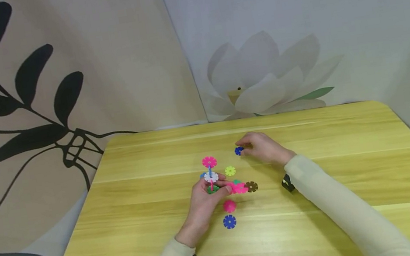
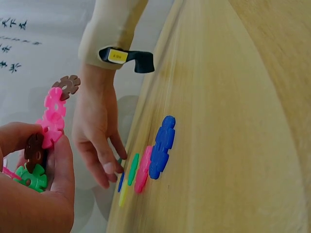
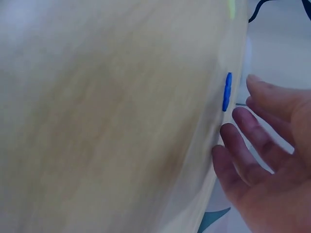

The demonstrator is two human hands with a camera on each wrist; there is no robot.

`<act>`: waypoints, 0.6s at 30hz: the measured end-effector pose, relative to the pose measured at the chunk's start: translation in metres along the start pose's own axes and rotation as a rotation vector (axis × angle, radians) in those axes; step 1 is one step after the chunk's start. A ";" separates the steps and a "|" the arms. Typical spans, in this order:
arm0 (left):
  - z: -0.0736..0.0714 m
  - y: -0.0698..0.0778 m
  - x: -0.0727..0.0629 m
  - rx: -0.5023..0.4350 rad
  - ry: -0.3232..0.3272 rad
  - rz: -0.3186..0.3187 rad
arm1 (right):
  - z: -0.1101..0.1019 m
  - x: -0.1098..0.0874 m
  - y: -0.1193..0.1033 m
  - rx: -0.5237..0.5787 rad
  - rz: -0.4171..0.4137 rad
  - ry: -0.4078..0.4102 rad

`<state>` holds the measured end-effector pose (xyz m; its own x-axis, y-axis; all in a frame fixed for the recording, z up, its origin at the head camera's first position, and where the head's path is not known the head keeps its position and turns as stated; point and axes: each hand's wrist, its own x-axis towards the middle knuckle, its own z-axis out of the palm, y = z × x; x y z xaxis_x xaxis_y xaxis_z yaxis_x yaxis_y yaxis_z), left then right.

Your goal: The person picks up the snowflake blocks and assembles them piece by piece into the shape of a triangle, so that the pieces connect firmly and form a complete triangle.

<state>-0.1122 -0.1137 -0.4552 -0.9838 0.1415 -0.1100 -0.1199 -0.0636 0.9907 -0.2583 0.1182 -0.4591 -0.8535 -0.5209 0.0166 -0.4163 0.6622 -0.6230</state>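
Note:
My left hand grips a built piece of linked plastic snowflake discs. It has a pink disc on top, a white disc below it, and a side arm of pink discs ending in a brown disc. A green disc shows between the fingers in the left wrist view. At the far part of the table, my right hand reaches to a dark blue disc lying flat. Its fingers are spread and slightly bent, with the tips close to that disc.
Loose discs lie in a rough line on the wooden table: a yellow one, a green one, a pink one and a blue one nearest me. A patterned wall covering rises behind the table's far edge.

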 end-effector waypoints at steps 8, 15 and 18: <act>0.002 -0.001 0.000 -0.013 -0.011 -0.002 | 0.003 0.006 0.005 -0.026 -0.001 -0.037; 0.002 -0.002 0.001 -0.012 -0.011 0.009 | 0.005 0.010 0.002 -0.069 0.015 -0.034; 0.002 -0.002 0.001 -0.012 -0.012 0.015 | 0.004 0.009 -0.001 -0.047 0.039 -0.032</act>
<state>-0.1123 -0.1119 -0.4575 -0.9839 0.1523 -0.0941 -0.1068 -0.0776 0.9912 -0.2642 0.1110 -0.4621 -0.8590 -0.5109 -0.0321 -0.3980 0.7061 -0.5857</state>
